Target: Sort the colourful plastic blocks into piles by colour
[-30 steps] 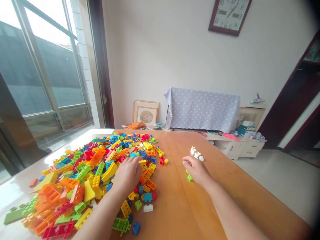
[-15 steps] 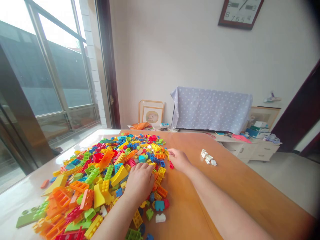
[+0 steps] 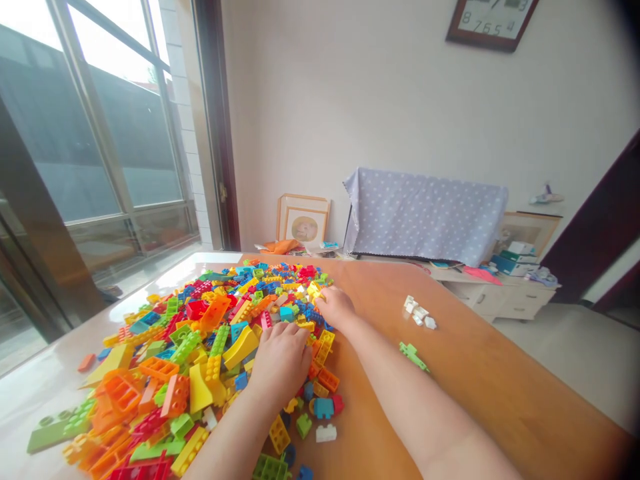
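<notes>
My right hand [image 3: 337, 308] reaches to the right rim of a big heap of toy building bricks [image 3: 218, 341]. Its fingers are closed on a yellow brick [image 3: 314, 291]. Over the near right part of the heap lies my left hand [image 3: 281, 353], its fingers bent down and close together; what is under them is hidden. A pink brick [image 3: 266, 321] and a curved yellow brick [image 3: 242, 348] lie just by its fingers. Right of my right forearm, a green piece [image 3: 413, 357] rests on the wooden table [image 3: 480, 393].
A small group of white bricks [image 3: 419, 313] sits farther right on the table. Near the heap's front right edge are a white brick [image 3: 326, 433] and a teal brick [image 3: 323, 408]. Beyond the table stand a cloth-covered object [image 3: 425, 217] and a white cabinet [image 3: 517, 300].
My right hand has moved left onto the heap's edge and now grips the yellow brick. The green piece has come into view beside my forearm. My left hand stays about where it was.
</notes>
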The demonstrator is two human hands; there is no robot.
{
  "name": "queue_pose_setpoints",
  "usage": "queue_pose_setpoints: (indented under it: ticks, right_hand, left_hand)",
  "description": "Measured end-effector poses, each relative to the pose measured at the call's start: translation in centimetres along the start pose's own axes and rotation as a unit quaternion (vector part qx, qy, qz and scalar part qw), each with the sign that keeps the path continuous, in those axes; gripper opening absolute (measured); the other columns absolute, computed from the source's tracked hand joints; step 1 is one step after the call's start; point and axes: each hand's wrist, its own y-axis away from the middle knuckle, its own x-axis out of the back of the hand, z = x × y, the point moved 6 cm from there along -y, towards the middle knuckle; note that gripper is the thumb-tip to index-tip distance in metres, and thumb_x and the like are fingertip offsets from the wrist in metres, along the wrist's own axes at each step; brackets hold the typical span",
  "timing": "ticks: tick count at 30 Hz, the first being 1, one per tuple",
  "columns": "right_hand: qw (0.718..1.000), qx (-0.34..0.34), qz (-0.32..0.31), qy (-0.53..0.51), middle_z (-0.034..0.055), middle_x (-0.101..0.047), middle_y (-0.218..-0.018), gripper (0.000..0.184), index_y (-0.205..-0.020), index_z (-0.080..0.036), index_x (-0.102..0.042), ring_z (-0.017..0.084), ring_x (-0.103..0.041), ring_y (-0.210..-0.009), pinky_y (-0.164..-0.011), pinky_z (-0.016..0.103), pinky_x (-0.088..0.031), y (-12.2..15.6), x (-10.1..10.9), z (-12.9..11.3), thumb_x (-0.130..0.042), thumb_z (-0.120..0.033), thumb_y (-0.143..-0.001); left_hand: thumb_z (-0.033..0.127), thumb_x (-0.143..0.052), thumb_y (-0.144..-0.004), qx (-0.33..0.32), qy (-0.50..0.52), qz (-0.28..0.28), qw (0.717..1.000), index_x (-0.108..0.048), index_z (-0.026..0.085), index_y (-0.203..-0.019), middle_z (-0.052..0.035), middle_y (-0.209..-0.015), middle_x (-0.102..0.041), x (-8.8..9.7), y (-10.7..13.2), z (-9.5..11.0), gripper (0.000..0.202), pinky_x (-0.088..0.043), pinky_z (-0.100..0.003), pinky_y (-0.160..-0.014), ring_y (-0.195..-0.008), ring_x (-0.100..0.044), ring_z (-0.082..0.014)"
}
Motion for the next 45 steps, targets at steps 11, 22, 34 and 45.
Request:
queue_pose_setpoints:
  ticks: [11, 22, 34, 45]
  right_hand:
    - [0.934, -0.161, 0.014, -0.318, -0.0029, -0.063, -0.082, 0.020, -0.090, -0.021, -0.064, 0.016, -0.054, -0.079, -0.065, 0.024, -0.038, 9.7, 9.7, 7.4, -0.060, -0.036, -0.077]
    - [0.930, -0.072, -0.214, -0.288, -0.0011, -0.071, -0.085, 0.017, -0.093, -0.018, -0.070, 0.014, -0.058, -0.074, -0.068, 0.024, -0.041, 15.7, 7.3, 6.6, -0.063, -0.026, -0.079]
    - [0.945, -0.036, -0.174, -0.276, 0.0024, -0.076, -0.095, 0.027, -0.100, -0.021, -0.077, 0.021, -0.067, -0.089, -0.076, 0.028, -0.050, 15.6, 9.5, 7.5, -0.064, -0.037, -0.083]
    - [0.975, -0.185, -0.009, -0.125, 0.0007, -0.069, -0.080, 0.034, -0.097, -0.022, -0.072, 0.016, -0.060, -0.068, -0.064, 0.026, -0.044, 15.6, 13.5, 18.1, -0.075, -0.044, -0.072]
  left_hand:
    - [0.035, -0.048, -0.096, 0.001, 0.008, -0.013, 1.000, -0.070, 0.026, -0.114, -0.0098, -0.108, -0.070, -0.1, -0.1, 0.2, 0.029, -0.041, -0.047, -0.094, -0.114, -0.058, -0.0324]
    - [0.036, -0.048, -0.097, -0.037, 0.008, 0.010, 0.999, -0.069, 0.025, -0.112, -0.0089, -0.115, -0.070, -0.3, 0.3, 1.1, 0.027, -0.036, -0.046, -0.104, -0.121, -0.055, -0.0295]
    - [0.033, -0.051, -0.096, -0.129, 0.080, -0.002, 0.988, -0.068, 0.029, -0.116, -0.0052, -0.115, -0.071, -0.3, 0.8, 4.5, 0.026, -0.035, -0.045, -0.109, -0.118, -0.057, -0.0274]
    - [0.034, -0.050, -0.096, -0.167, 0.100, -0.057, 0.979, -0.068, 0.032, -0.117, -0.0059, -0.105, -0.069, -1.4, 1.8, 7.2, 0.028, -0.034, -0.051, -0.111, -0.108, -0.059, -0.0269]
